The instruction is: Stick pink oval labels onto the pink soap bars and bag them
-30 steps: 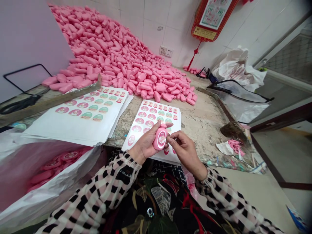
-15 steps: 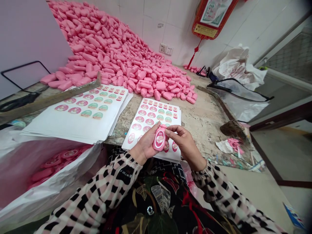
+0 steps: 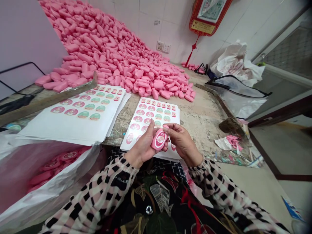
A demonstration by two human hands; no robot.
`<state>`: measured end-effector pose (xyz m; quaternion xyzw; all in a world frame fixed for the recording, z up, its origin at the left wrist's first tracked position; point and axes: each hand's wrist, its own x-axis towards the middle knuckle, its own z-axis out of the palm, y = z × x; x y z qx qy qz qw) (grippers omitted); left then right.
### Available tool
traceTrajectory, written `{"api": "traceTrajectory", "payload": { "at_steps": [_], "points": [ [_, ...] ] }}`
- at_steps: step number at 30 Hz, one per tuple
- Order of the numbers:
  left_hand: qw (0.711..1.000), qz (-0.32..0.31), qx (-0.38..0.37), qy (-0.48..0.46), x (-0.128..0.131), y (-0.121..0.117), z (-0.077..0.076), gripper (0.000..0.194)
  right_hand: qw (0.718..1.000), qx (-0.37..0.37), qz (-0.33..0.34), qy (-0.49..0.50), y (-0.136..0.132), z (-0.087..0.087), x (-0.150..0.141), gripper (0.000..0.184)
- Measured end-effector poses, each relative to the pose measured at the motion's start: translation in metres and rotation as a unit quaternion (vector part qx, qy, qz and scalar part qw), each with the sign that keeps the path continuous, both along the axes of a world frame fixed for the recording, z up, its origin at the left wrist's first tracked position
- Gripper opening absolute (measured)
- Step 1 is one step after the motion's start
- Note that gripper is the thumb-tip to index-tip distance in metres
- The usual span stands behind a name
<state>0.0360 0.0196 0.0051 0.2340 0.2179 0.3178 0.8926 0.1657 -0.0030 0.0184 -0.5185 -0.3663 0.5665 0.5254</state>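
Between my two hands is a small pink plastic bottle [image 3: 159,139] with an oval pink-and-white label on its front. My left hand [image 3: 143,144] cradles it, its fingers curled behind the body and the thumb raised alongside. At the bottle's top end, my right hand [image 3: 181,139] pinches with thumb and forefinger. Just under the hands lies a stack of sticker sheets [image 3: 136,118] with rows of pink and green labels, partly covered by my hands and the bottle.
A large heap of pink bottles [image 3: 117,61] fills the back. A second sticker stack [image 3: 60,130] lies left, crossed by a wooden strip [image 3: 48,103]. Below it hangs a white bag [image 3: 83,169] holding labelled bottles [image 3: 53,164]. Paper scraps [image 3: 223,143] lie right, near a wooden edge strip [image 3: 220,102].
The bottle has tilted, its top leaning to the right, and my left thumb has lifted off its edge. Both hands keep hold of it. The whole view has shifted slightly.
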Motion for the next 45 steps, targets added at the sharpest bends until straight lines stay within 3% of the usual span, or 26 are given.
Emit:
{"api": "traceTrajectory", "payload": {
  "at_steps": [2, 6, 10, 14, 18, 28, 35, 39, 45],
  "points": [
    [0.999, 0.036, 0.037, 0.005, -0.003, -0.009, 0.002, 0.049, 0.999, 0.006, -0.035, 0.003, 0.001, -0.001, -0.001, 0.03],
    [0.98, 0.13, 0.121, 0.085, -0.003, -0.025, 0.005, 0.064, 0.996, 0.042, -0.081, 0.018, -0.002, -0.001, -0.007, 0.027],
    [0.962, 0.144, 0.18, 0.144, -0.001, -0.026, 0.001, 0.04, 0.99, 0.088, -0.107, 0.008, -0.009, -0.002, -0.013, 0.024],
    [0.948, 0.17, 0.197, 0.181, 0.0, -0.023, -0.006, 0.035, 0.988, 0.097, -0.123, 0.005, -0.014, -0.005, -0.017, 0.024],
    [0.942, 0.217, 0.169, 0.195, 0.003, -0.023, -0.012, 0.043, 0.986, 0.108, -0.126, 0.023, -0.015, -0.011, -0.019, 0.024],
    [0.978, 0.166, 0.087, 0.089, 0.0, -0.018, -0.011, 0.08, 0.987, 0.089, -0.123, 0.058, -0.015, -0.022, -0.016, 0.023],
    [0.964, 0.178, 0.163, 0.111, 0.0, -0.026, -0.006, 0.044, 0.987, 0.082, -0.128, 0.054, -0.013, -0.027, -0.018, 0.023],
    [0.954, 0.172, 0.206, 0.132, -0.004, -0.027, -0.007, 0.056, 0.985, 0.083, -0.127, 0.077, -0.012, -0.022, -0.017, 0.022],
    [0.983, 0.114, 0.137, 0.029, -0.01, -0.019, -0.001, 0.042, 0.988, 0.089, -0.087, 0.094, -0.01, -0.012, -0.01, 0.019]
  ]
}}
